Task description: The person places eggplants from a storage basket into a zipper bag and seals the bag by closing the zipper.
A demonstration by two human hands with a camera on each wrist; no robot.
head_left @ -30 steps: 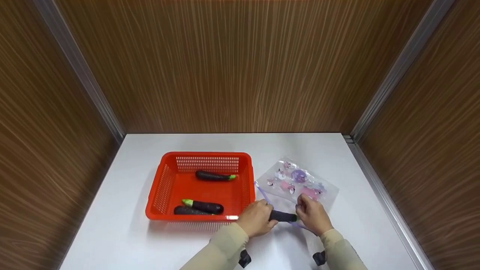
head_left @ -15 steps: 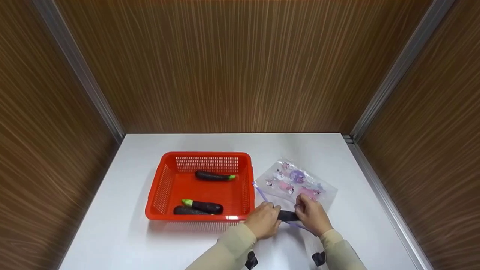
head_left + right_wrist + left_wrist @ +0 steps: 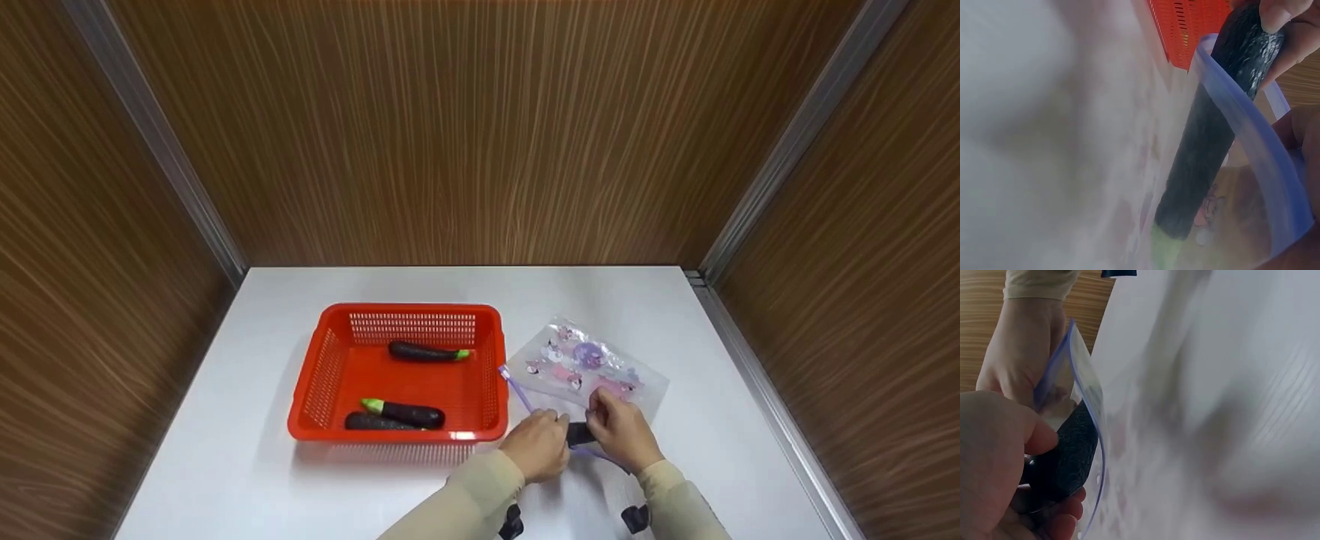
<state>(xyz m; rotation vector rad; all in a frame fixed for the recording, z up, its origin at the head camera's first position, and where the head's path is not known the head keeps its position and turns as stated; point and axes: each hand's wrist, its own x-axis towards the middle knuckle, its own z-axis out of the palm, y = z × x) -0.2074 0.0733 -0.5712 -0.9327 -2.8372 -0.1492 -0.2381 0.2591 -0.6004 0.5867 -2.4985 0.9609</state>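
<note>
My left hand (image 3: 540, 446) grips the blunt end of a dark eggplant (image 3: 578, 434), thumb on one side and fingers on the other. In the right wrist view the eggplant's green stem end (image 3: 1167, 247) lies inside a clear zip bag (image 3: 559, 356), which has pink and purple cartoon prints. The bag's purple zip rim (image 3: 1258, 143) stands parted around the eggplant. My right hand (image 3: 622, 427) pinches the rim on the far side of the mouth; its fingertips are partly hidden in the left wrist view.
Left of the bag stands a red plastic basket (image 3: 491, 360) with slotted walls. Inside it, one eggplant (image 3: 426, 351) lies at the back; another eggplant (image 3: 409, 413) rests against a third eggplant (image 3: 375, 421) near the front wall. Wood-grain panels enclose the white table (image 3: 300, 495).
My left hand has moved right towards my right hand, sliding the eggplant further into the bag. The bag has shifted slightly left. My right hand has hardly moved.
</note>
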